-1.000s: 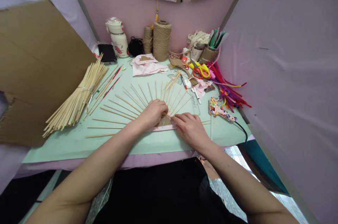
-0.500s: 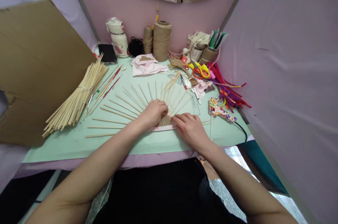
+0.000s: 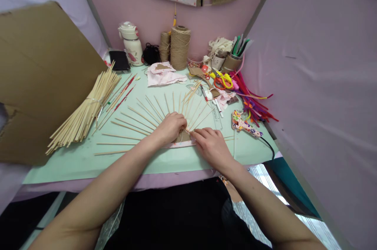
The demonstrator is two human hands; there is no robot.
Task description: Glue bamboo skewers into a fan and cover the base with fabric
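The half-round cardboard panel [image 3: 183, 137] lies near the middle of the table's [image 3: 73, 167] front edge, its straight side facing that edge. Thin sticks [image 3: 141, 116] fan outward from it toward the back and side edges. The left hand [image 3: 173, 126] has its fingers curled in at the panel's curved rim; the right hand [image 3: 211, 146] rests its fingertips just beside them. Whether either is clamped on anything cannot be told. A glue gun [image 3: 247, 127] lies near the right edge; twine spools [image 3: 180, 48] stand along the back edge.
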